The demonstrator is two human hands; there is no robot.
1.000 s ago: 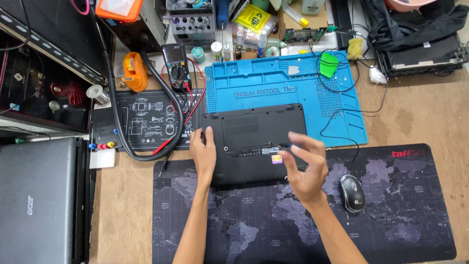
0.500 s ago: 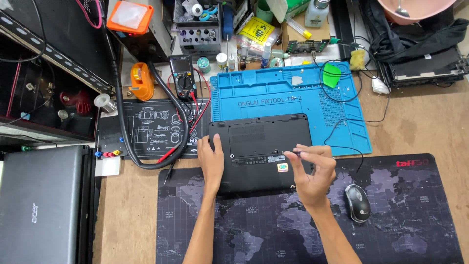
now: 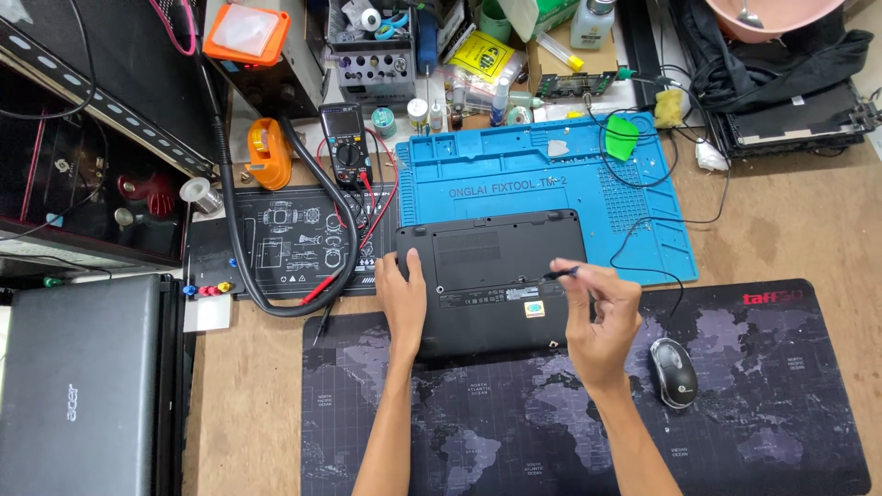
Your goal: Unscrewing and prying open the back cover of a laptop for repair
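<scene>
A small black laptop point(image 3: 496, 266) lies upside down, half on the dark map-printed desk mat point(image 3: 753, 432) and half on the blue repair mat point(image 3: 514, 174). My left hand point(image 3: 401, 298) rests flat on the laptop's left edge, fingers together. My right hand point(image 3: 602, 317) hovers over the laptop's right edge, pinching a thin dark tool point(image 3: 560, 273) whose tip points left over the underside near a yellow sticker point(image 3: 534, 309).
A black mouse point(image 3: 673, 372) sits right of my right hand. A multimeter point(image 3: 346, 147) with red and black leads, an orange tool point(image 3: 268, 154) and a thick black cable point(image 3: 276, 230) lie to the upper left. A closed grey laptop point(image 3: 83, 395) sits at far left.
My right hand has turned and closed around the thin tool, shifting slightly right over the laptop's edge. My left hand stays on the left edge. The camera view has drifted a little.
</scene>
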